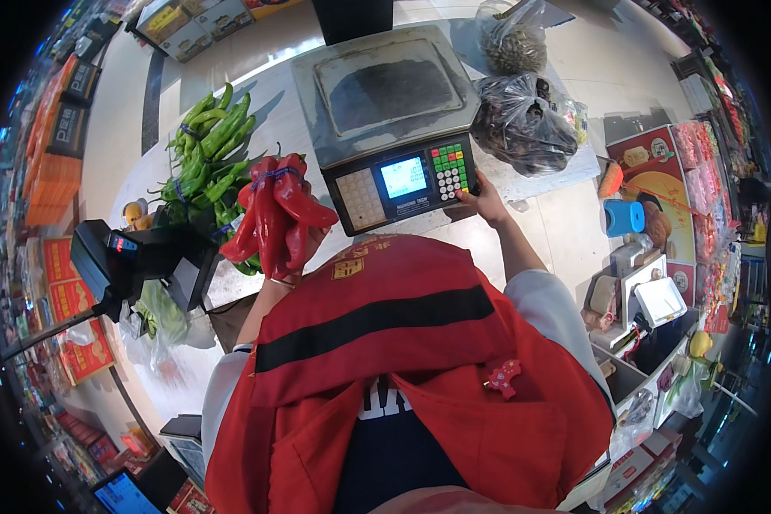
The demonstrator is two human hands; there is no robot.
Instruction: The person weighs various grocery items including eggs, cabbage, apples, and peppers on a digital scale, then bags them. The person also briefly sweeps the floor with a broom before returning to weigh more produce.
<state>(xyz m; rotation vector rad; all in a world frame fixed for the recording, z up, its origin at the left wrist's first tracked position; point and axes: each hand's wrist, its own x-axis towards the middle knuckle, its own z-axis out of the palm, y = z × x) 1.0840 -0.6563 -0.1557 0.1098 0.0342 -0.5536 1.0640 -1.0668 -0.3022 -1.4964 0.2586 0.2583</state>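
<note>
My left hand (315, 241) holds a bundle of long red peppers (275, 212), tied with a dark band near the stems. Much of that hand is hidden behind the peppers. My right hand (488, 200) is at the lower right corner of an electronic weighing scale (392, 96). Its thumb touches the keypad (448, 172), and its fingers reach around the scale's side. Between keypad and blank button panel, the display (404, 178) is lit. Bundles of green peppers (205, 148) lie on the counter left of the scale, partly behind the red ones.
To the scale's right are a plastic bag of dark produce (523, 125) and another knotted bag (513, 45). A black scanner on a stand (135, 247) stands at left, near bagged leafy greens (160, 311). A blue container (623, 217) stands on the right.
</note>
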